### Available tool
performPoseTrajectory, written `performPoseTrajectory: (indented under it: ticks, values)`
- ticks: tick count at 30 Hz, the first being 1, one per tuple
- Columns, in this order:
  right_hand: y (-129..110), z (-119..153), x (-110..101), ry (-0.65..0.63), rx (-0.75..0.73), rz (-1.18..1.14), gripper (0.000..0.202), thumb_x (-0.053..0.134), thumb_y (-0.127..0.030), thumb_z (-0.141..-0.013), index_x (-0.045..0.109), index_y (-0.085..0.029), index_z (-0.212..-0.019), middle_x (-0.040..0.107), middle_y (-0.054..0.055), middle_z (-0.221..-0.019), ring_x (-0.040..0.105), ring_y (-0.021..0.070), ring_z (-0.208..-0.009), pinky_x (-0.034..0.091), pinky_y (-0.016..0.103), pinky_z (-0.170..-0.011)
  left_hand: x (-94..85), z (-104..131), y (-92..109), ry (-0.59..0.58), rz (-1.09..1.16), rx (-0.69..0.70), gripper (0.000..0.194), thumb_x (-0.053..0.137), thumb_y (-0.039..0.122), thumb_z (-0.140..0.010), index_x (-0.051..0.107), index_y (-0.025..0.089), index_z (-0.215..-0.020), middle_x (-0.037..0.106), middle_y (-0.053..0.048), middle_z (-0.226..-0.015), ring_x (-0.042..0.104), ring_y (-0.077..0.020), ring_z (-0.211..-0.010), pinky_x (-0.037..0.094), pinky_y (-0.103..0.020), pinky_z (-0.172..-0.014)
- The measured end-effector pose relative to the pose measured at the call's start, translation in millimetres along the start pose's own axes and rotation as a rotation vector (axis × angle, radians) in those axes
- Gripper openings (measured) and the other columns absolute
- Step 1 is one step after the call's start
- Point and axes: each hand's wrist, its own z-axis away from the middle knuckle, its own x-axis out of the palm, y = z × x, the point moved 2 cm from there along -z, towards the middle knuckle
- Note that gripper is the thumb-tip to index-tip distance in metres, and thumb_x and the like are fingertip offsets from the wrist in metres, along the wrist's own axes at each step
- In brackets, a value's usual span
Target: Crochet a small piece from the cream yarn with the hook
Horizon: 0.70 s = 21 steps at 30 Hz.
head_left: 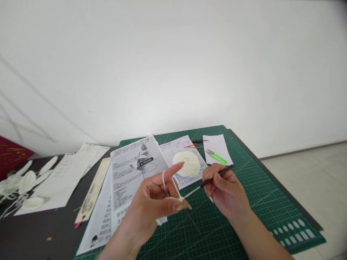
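Note:
My left hand [155,202] pinches a strand of white yarn [173,198] between thumb and fingers, and the yarn loops over the raised index finger. In my right hand [223,187] is a crochet hook [203,183] with a dark handle and a thin metal shaft. The hook's tip meets the yarn just at my left fingertips. Beyond the hands a cream ball of yarn [186,163] rests on a printed sheet. Part of the small white piece shows below my left hand; most of it is hidden by the fingers.
A green cutting mat [217,220] covers much of the dark table [27,238]. Printed pages [135,173] lie left of centre, beside a cream ruler-like strip [93,187]. Green thread snips [217,156] lie on white paper. White crocheted pieces [27,182] are at far left. A wall stands behind.

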Motion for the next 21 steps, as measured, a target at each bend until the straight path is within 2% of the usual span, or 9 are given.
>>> performPoseTrajectory:
  ticks: [4,6,8,11,15,21]
  values:
    - [7,-4,-1,0.077,0.149,-0.084,0.016,0.079,-0.029,-0.071,0.071,-0.015,-0.067,0.062,-0.002,-0.047,0.051,0.0060,-0.035,0.046,0.012,-0.033,5.0,1,0,0.087,-0.119,0.114,0.050,0.085,0.010,-0.056,0.075,0.027,-0.103,0.059,0.007,-0.054,0.057,-0.0064,-0.052,0.052,-0.020,-0.062]
    - [10,-5,-2,0.127,0.195,-0.134,0.017,0.081,-0.028,-0.068,0.072,-0.014,-0.068,0.063,-0.002,-0.046,0.052,0.0047,-0.035,0.048,0.011,-0.035,8.5,2,-1,0.139,-0.183,0.179,0.043,0.084,0.012,-0.058,0.077,0.028,-0.097,0.058,0.008,-0.054,0.058,-0.0067,-0.055,0.052,-0.022,-0.068]
    - [12,-5,-1,0.160,0.211,-0.166,0.017,0.083,-0.026,-0.066,0.073,-0.013,-0.071,0.065,-0.002,-0.047,0.053,0.0040,-0.036,0.049,0.010,-0.037,10.3,1,-3,0.180,-0.219,0.193,0.037,0.084,0.015,-0.059,0.078,0.029,-0.093,0.058,0.007,-0.055,0.058,-0.0065,-0.055,0.050,-0.020,-0.066]
    - [12,-2,1,0.170,0.163,-0.133,0.017,0.081,-0.027,-0.068,0.074,-0.013,-0.074,0.066,-0.001,-0.050,0.057,0.0049,-0.039,0.053,0.011,-0.042,9.7,-1,-6,0.230,-0.224,0.179,0.038,0.084,0.017,-0.059,0.078,0.031,-0.094,0.057,0.008,-0.056,0.057,-0.0057,-0.054,0.045,-0.017,-0.058]
    - [12,1,5,0.138,0.064,-0.016,0.014,0.077,-0.027,-0.074,0.074,-0.013,-0.076,0.069,0.001,-0.055,0.062,0.0071,-0.044,0.054,0.013,-0.047,8.3,-4,-11,0.247,-0.178,0.130,0.047,0.084,0.017,-0.057,0.076,0.032,-0.101,0.057,0.007,-0.058,0.056,-0.0066,-0.054,0.043,-0.017,-0.055]
    - [14,0,8,0.148,0.058,0.022,0.014,0.077,-0.027,-0.074,0.074,-0.014,-0.077,0.070,0.000,-0.056,0.063,0.0069,-0.045,0.053,0.013,-0.047,8.9,-5,-12,0.247,-0.198,0.135,0.052,0.082,0.016,-0.060,0.073,0.030,-0.109,0.055,0.006,-0.057,0.051,-0.0068,-0.054,0.041,-0.018,-0.055]
